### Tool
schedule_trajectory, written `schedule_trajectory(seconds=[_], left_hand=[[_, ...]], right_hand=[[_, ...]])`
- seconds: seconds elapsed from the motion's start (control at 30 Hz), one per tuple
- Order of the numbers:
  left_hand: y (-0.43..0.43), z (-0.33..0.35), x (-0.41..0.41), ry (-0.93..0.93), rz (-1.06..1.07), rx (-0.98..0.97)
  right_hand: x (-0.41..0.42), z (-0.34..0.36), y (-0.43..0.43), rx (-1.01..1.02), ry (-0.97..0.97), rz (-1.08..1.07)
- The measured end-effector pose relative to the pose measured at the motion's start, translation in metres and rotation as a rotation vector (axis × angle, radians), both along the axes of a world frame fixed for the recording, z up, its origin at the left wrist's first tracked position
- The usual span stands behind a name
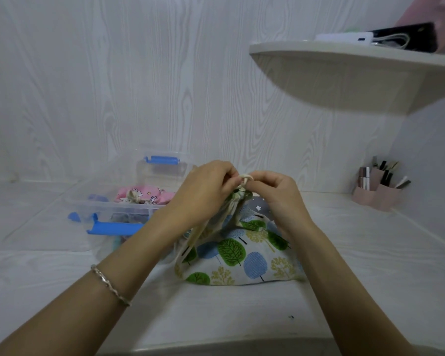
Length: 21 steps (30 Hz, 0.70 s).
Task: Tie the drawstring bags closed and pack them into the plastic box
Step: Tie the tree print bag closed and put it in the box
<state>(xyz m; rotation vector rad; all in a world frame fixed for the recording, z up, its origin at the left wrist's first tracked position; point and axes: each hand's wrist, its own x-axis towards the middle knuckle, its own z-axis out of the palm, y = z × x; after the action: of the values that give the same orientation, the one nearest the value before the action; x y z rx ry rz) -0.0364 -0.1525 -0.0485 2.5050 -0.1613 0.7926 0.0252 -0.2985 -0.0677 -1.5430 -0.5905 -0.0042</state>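
view: head
left hand [206, 186]: fingers curled, pinching the cream drawstring cord [246, 179] at the gathered neck of the bag; thin silver bracelet [108, 283] on the wrist
right hand [275, 194]: fingertips pinching the same cord from the other side, just beside the left hand, small loop of cord standing up between the two hands
bag: white fabric drawstring bag printed with green, blue and yellow trees [242, 255]; on the bench, centre of view, neck cinched and lifted, base spread flat; loose cord lengths hanging down below the left hand
box: clear plastic box with blue latches [162, 170]; on the bench, left of the tree bag, partly behind the left forearm, top open
in box: pink printed fabric bag [144, 195], neck tied, lying inside; other fabric under it, too blurred to name
bench: white wood-grain bench [242, 312]
upper right: curved white wall shelf [344, 73] carrying a white block and dark items
far right: pink desk organiser [378, 194] holding pens and small tubes, well apart from the bag
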Motion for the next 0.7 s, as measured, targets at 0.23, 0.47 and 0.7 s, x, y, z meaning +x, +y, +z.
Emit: schedule_trajectory(seconds=[0.23,0.47,0.7], left_hand=[[0.002,-0.006,0.005,0.056,-0.100,-0.199],[0.003,-0.007,0.006,0.086,-0.166,-0.334],[0.002,-0.006,0.005,0.104,-0.204,-0.432]], right_hand=[[-0.003,-0.003,0.003,-0.052,-0.361,-0.282],[-0.002,-0.006,-0.001,-0.089,-0.634,-0.289],[-0.001,-0.008,-0.007,-0.047,-0.518,-0.189]])
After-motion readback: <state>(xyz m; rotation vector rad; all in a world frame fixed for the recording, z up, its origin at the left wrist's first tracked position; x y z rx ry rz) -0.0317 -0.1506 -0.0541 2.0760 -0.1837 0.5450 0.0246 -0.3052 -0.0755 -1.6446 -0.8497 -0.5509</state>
